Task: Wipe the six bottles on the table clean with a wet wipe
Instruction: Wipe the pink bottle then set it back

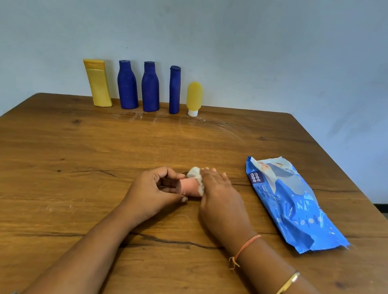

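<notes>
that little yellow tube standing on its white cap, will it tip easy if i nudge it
Likely yes: the yellow tube balances upright on a white cap narrower than its body. It looks small, so probably light.

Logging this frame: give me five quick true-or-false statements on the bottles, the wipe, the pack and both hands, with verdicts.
1. Three blue bottles stand at the far edge of the table. True.
2. The pink bottle stands upright in that row. False: it lies sideways between the hands, near the person.
3. The right hand holds the white wipe against the pink bottle. True.
4. The left hand rests on the table holding nothing. False: it grips the pink bottle's dark cap end.
5. The wipes pack lies left of the hands. False: it lies to their right.
</notes>
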`<state>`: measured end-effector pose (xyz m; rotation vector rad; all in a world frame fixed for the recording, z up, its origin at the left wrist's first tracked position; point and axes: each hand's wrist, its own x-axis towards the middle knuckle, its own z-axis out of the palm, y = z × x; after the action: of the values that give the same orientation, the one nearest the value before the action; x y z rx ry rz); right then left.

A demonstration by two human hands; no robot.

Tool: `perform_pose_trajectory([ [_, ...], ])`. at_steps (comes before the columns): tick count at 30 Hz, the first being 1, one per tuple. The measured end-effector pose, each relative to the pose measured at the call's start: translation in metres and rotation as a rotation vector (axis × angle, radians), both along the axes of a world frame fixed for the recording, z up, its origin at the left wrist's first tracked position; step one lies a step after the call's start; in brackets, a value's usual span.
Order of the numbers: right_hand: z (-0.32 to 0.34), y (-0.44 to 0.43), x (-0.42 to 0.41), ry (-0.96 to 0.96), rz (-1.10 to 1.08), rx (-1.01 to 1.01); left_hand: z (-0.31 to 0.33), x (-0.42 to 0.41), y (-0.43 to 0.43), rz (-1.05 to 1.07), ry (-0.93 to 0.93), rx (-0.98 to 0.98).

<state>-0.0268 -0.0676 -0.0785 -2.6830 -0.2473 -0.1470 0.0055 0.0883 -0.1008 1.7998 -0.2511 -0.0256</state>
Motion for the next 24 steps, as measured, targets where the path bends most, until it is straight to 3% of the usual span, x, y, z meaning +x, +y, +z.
perform_pose_trajectory([
  [7,-0.005,-0.025,0.012,0.125,-0.31,0.053,0.001,0.004,0.002,0.01,-0.004,0.099],
  [10,-0.006,-0.013,0.006,0.066,-0.253,0.064,0.0,0.005,0.002,0.03,-0.007,0.119],
  [17,0.005,0.023,-0.008,-0.025,0.148,0.086,0.002,0.0,0.0,0.028,-0.013,0.065],
  [20,0.001,0.011,-0.004,-0.014,0.151,0.071,0.002,0.001,0.002,0.018,0.012,0.043],
  [24,-0.006,-0.009,0.005,0.03,-0.018,0.031,0.003,0.002,0.002,0.044,0.0,0.118],
])
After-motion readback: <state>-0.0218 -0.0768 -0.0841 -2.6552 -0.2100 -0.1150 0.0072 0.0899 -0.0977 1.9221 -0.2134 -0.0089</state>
